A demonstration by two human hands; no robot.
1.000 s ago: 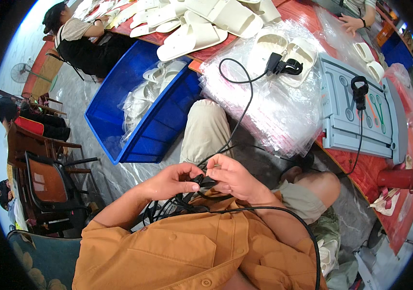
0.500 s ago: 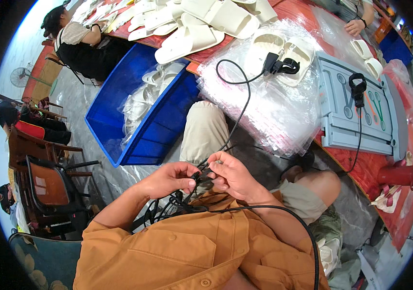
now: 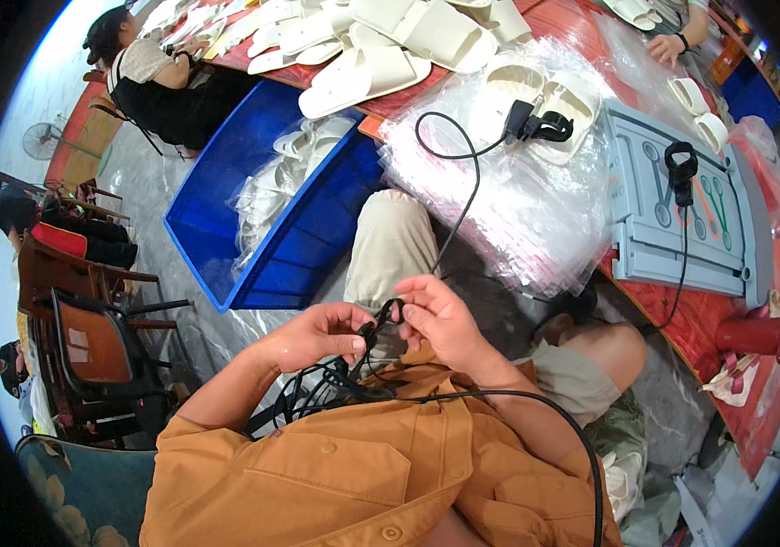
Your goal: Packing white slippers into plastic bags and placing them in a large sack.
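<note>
Head view: left hand (image 3: 321,336) pinches a black cord (image 3: 367,332), right hand (image 3: 446,324) is at its loop (image 3: 386,309), grip unclear, and white slippers (image 3: 371,75) lie piled at 12 o'clock.

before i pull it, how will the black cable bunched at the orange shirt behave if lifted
The black cable is probably floppy, since it curves in loose loops. It may snag, because those loops lie crossed against the orange shirt. Lifting could drag its strand across the right forearm, which it passes over.

bin (image 3: 273,273) left, slippers (image 3: 373,71) on table (image 3: 702,319)
</note>
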